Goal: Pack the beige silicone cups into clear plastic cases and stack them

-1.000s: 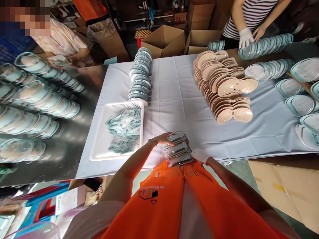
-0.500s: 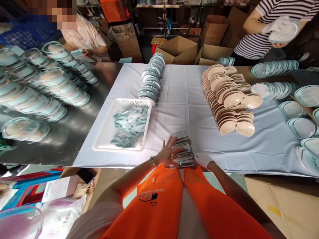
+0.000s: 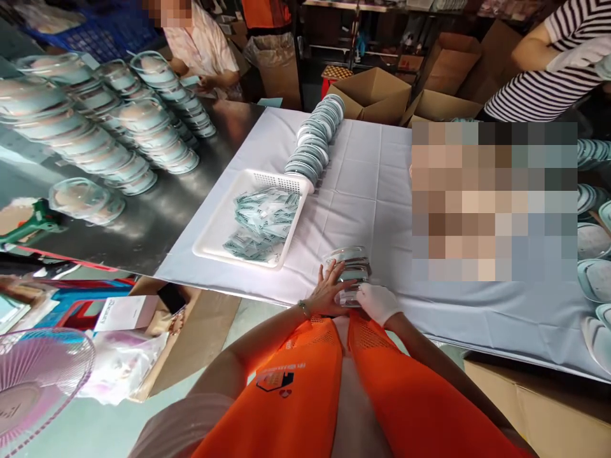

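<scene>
A short row of clear, shiny plastic cases (image 3: 352, 254) leans together on the white cloth by the table's front edge. My left hand (image 3: 328, 291), bare with a bracelet at the wrist, lies along the row's left side with its fingers spread. At the near right end is my right hand (image 3: 379, 304) in a white glove, its fingers curled onto the nearest case. What the cases contain is too small to tell. Beyond my left hand stands a white plastic basket (image 3: 210, 248) with many teal-and-white sachets (image 3: 265, 219).
A leaning row of pale round cases (image 3: 315, 140) runs behind the basket. Tall stacks of lidded cases (image 3: 95, 137) stand on the dark metal table at left. Pixel blocks hide the table's right part. Two people stand across; open cartons (image 3: 372, 95) sit behind. A pink fan (image 3: 42, 381) is at lower left.
The view has swung right, so the basket and stacks appear shifted. My right hand has come up from beside the row onto its near end. My left hand remains spread against the cases.
</scene>
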A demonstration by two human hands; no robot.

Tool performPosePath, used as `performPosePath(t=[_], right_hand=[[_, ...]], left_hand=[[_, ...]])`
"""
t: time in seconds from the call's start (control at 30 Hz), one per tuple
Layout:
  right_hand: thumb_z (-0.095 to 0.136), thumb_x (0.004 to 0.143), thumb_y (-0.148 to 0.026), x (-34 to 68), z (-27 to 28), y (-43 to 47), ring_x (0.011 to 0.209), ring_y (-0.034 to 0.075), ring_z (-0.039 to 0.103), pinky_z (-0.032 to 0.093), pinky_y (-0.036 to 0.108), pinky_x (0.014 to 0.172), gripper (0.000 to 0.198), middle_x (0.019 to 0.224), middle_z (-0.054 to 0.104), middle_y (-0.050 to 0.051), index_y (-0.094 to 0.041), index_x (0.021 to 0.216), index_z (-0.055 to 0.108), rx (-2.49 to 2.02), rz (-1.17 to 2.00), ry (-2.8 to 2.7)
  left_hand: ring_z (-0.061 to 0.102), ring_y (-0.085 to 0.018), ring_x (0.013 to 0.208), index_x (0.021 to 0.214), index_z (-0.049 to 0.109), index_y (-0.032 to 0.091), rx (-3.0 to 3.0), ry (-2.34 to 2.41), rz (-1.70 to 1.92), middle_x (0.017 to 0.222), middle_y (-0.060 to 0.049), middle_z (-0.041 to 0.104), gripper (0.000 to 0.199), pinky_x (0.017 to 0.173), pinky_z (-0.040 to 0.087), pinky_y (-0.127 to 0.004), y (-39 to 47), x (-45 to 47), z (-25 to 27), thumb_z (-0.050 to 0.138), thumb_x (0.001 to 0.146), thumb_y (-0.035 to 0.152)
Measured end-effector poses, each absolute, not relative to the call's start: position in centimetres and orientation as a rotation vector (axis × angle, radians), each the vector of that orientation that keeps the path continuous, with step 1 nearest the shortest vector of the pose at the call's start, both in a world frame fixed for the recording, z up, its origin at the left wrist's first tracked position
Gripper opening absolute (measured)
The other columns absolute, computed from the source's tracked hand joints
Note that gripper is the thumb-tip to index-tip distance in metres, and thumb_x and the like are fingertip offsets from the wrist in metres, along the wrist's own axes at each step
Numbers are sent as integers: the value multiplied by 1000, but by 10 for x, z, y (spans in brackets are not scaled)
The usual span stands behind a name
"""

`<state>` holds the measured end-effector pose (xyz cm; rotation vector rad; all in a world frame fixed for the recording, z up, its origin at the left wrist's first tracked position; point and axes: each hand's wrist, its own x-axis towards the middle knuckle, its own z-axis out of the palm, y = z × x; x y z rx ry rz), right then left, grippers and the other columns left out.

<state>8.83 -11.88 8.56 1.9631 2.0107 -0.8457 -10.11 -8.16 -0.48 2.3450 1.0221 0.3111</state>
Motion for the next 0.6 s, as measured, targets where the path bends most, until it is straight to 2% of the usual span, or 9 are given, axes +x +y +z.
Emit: performPosePath(t=[0.1, 0.17, 0.27, 0.37, 0.47, 0.6], right_hand=[[37, 106, -25, 130, 74, -118, 91, 20, 66, 39, 26, 75, 36, 102, 75, 12, -13, 105, 71, 2011, -983, 2071], [38, 106, -26, 154, 69, -117, 87, 19, 64, 36, 26, 71, 34, 100, 74, 12, -13, 102, 69, 2000, -995, 2038], [38, 107, -27, 171, 64, -114, 95, 22, 68, 34, 28, 70, 34, 111, 74, 15, -15, 107, 70, 2032, -837, 1888], [35, 109, -30, 170, 62, -113, 106, 27, 71, 39, 30, 74, 38, 120, 74, 17, -17, 116, 70, 2076, -742, 1773], [32, 109, -31, 159, 63, -117, 114, 31, 71, 43, 33, 78, 41, 123, 74, 19, -17, 118, 70, 2074, -717, 1779], [38, 103, -15, 126, 68, -128, 113, 36, 72, 49, 38, 84, 38, 119, 72, 26, -12, 121, 70, 1961, -605, 1883]], left_hand=[[-1, -54, 163, 147, 65, 29, 2328, 1051, 408, 178, -16, 18, 84, 123, -11, -78, -86, -79, -5, 90, 71, 55], [0, -53, 163, 142, 68, 26, 2338, 1046, 417, 177, -17, 21, 83, 122, -13, -78, -89, -62, -5, 91, 69, 59], [2, -54, 163, 137, 70, 22, 2344, 1080, 429, 177, -18, 22, 86, 121, -14, -81, -94, -41, -7, 89, 67, 68], [7, -53, 162, 135, 69, 22, 2334, 1151, 462, 176, -20, 23, 80, 121, -11, -82, -105, -32, -14, 90, 68, 60], [15, -52, 161, 132, 69, 22, 2277, 1249, 504, 168, -22, 38, 70, 123, -8, -81, -115, -35, -18, 88, 70, 49], [17, -54, 159, 123, 74, 21, 2238, 1280, 461, 158, -23, 48, 62, 124, -11, -78, -116, -47, -11, 90, 67, 43]])
